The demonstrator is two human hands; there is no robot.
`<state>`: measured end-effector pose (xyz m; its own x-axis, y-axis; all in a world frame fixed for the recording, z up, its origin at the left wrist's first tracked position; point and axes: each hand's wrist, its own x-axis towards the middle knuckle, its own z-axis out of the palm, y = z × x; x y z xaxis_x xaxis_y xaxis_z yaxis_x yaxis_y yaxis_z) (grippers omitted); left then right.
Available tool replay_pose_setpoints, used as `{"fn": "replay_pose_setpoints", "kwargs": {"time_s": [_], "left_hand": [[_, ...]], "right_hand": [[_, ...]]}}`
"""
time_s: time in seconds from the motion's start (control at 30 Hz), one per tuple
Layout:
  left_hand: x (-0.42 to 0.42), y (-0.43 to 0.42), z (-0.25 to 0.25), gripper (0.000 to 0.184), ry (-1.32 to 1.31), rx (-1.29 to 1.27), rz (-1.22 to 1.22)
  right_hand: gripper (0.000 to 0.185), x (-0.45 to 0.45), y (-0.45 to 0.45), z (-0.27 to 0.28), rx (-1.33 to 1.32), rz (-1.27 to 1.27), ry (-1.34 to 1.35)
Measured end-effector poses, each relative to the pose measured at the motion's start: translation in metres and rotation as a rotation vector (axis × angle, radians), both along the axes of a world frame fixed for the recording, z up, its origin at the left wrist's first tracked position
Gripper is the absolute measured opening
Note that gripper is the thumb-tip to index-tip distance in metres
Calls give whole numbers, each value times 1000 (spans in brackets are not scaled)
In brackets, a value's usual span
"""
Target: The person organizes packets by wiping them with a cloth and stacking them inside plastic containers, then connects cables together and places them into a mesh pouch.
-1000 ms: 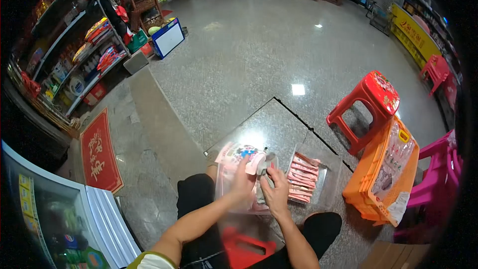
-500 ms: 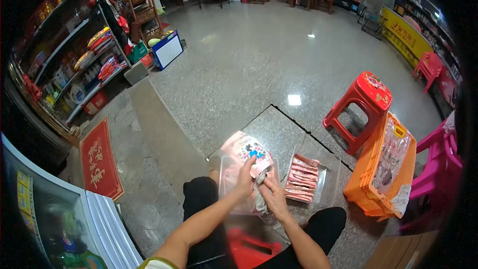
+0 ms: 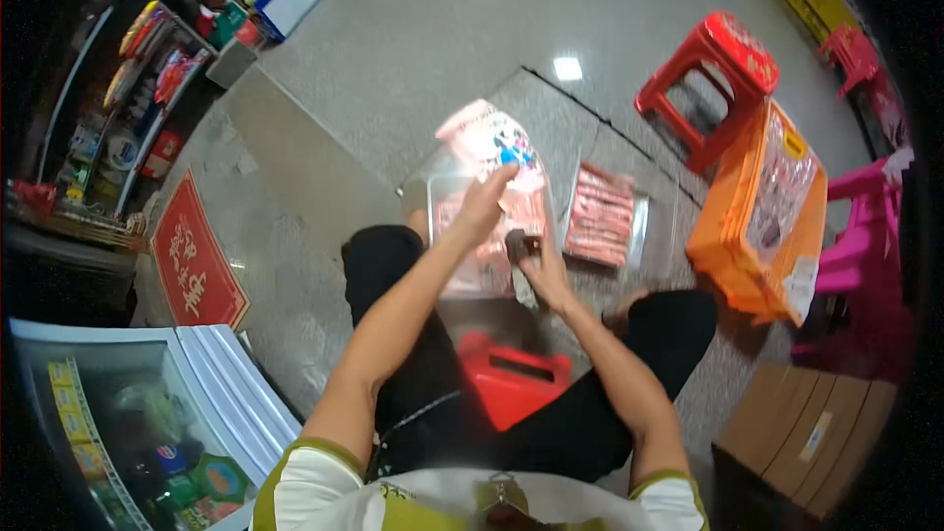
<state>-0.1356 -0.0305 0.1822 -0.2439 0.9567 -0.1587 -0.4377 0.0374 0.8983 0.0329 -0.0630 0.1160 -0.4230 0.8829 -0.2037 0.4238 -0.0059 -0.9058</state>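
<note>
Pink printed bag (image 3: 497, 143) at the far edge of the clear tub (image 3: 431, 241), top end sticking out past the rim. Left hand (image 3: 480, 210) over the tub, fingers against the bag; how tight that grip is, cannot tell. Right hand (image 3: 541, 270) at the tub's right edge, grip closed on a small dark piece (image 3: 519, 245), blurred. Clear box (image 3: 640, 226) on the floor (image 3: 423, 49), just right of the tub, pink packets (image 3: 600, 214) in a row along its left side. Orange basket (image 3: 723, 226) further right.
</note>
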Motion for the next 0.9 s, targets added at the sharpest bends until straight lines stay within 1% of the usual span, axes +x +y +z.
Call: {"fn": "replay_pose_setpoints", "kwargs": {"time_s": [0.07, 0.13, 0.17, 0.2, 0.27, 0.3, 0.33, 0.4, 0.43, 0.47, 0.5, 0.6, 0.63, 0.67, 0.7, 0.73, 0.77, 0.8, 0.87, 0.9], "left_hand": [[-13, -5, 5, 41, -32, -125, -160], [-24, -11, 0, 36, 73, -144, -232], [-16, -15, 22, 34, -144, -203, -209], [-18, -18, 25, 35, -76, -254, -211], [-25, -23, 18, 37, -36, -280, -248], [-28, -26, 15, 38, 10, -304, -285], [-30, -29, 12, 40, 55, -322, -321], [-32, -32, 8, 44, 203, -367, -407], [-34, -32, 4, 45, 249, -372, -459], [-34, -33, 1, 46, 299, -379, -507], [-28, -35, 9, 47, 327, -372, -538], [-16, -44, 27, 48, 382, -349, -626], [-12, -46, 28, 47, 378, -337, -656], [-9, -47, 30, 46, 376, -323, -686], [-7, -48, 33, 46, 294, -339, -669], [-8, -47, 34, 46, 240, -343, -704], [-11, -46, 34, 46, 186, -346, -739], [-13, -43, 34, 46, 133, -346, -772], [-15, -42, 24, 45, 137, -343, -832], [-16, -43, 22, 45, 139, -341, -863]], "right_hand": [[58, 2, -1, -30, -43, -2, -86], [61, 3, 1, -47, -127, -18, -90], [59, 6, 0, -41, -186, -24, -81], [56, 6, 1, -34, -242, -31, -70], [54, 9, 6, -46, -280, 36, 68], [51, 8, 7, -66, -327, 45, 230], [47, 11, 8, 2, -345, 130, 287], [43, 12, 19, -11, -395, 226, 237], [45, 15, 20, -12, -483, 158, 260], [48, 14, 21, 2, -571, 91, 288], [52, 12, 21, 13, -658, 25, 319], [70, 13, 30, 25, -837, -115, 554], [84, 13, 31, 19, -746, -48, 765], [84, 16, 33, 23, -733, -44, 813], [85, 18, 34, 29, -722, -37, 861], [85, 19, 34, 33, -712, -27, 910], [86, 22, 35, 37, -739, -96, 955], [85, 29, 39, 42, -723, -32, 990], [83, 38, 45, 54, -603, -32, 1014], [72, 43, 45, 71, -578, -49, 960]]}}
